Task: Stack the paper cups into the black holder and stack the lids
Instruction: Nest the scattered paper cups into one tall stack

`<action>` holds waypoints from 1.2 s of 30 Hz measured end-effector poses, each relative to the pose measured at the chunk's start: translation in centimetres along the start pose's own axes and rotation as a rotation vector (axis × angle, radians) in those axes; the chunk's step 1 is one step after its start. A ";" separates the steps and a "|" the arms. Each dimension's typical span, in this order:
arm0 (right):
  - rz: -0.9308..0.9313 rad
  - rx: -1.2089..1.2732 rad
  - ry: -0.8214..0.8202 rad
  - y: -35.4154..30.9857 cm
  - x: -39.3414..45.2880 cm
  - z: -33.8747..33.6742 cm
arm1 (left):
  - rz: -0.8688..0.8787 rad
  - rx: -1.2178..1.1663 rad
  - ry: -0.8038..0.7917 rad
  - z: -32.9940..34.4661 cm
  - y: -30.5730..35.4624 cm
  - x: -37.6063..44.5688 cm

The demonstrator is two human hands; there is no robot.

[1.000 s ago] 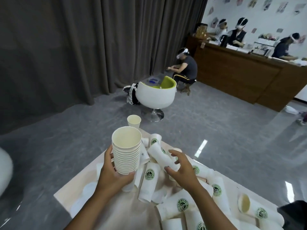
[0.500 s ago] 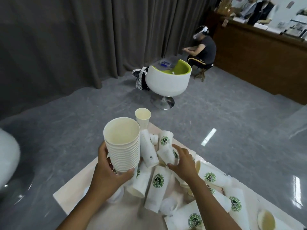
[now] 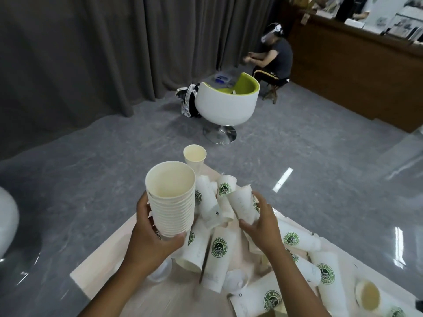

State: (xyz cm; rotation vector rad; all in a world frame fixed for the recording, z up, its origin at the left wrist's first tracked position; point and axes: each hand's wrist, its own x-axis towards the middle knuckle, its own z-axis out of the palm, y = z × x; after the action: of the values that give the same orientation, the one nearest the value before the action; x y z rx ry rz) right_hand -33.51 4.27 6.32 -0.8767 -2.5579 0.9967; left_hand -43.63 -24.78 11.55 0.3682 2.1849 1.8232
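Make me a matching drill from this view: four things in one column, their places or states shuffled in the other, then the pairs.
Things
1. tall nested stack of white paper cups
2. single white paper cup with plain side showing
3. lone upright paper cup
4. clear plastic lid

Places or states
A. stands alone at the far corner of the pale table
B. held upright in the left hand
C. lies flat on the table just below the left hand
D. tilted, gripped by the right hand

Pairs: 1-B, 2-D, 3-A, 4-C
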 end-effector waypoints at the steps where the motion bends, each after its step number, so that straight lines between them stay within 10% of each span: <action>1: -0.017 0.082 0.036 -0.8 -0.5 -1.2 | 0.007 0.003 -0.011 0.3 0.3 -0.2; 17: -0.342 0.565 0.271 -16.2 -12.4 -21.1 | 0.216 0.033 -0.243 5.2 3.3 -8.3; 36: -0.412 0.665 0.104 -17.0 -18.9 -16.6 | 0.340 0.018 -0.256 6.4 5.7 -14.4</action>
State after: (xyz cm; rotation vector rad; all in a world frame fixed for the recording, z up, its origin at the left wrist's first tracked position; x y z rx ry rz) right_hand -19.00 -8.59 29.64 -0.2017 -1.9748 1.4653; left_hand -27.77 -23.14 16.69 0.9718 2.0565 1.7969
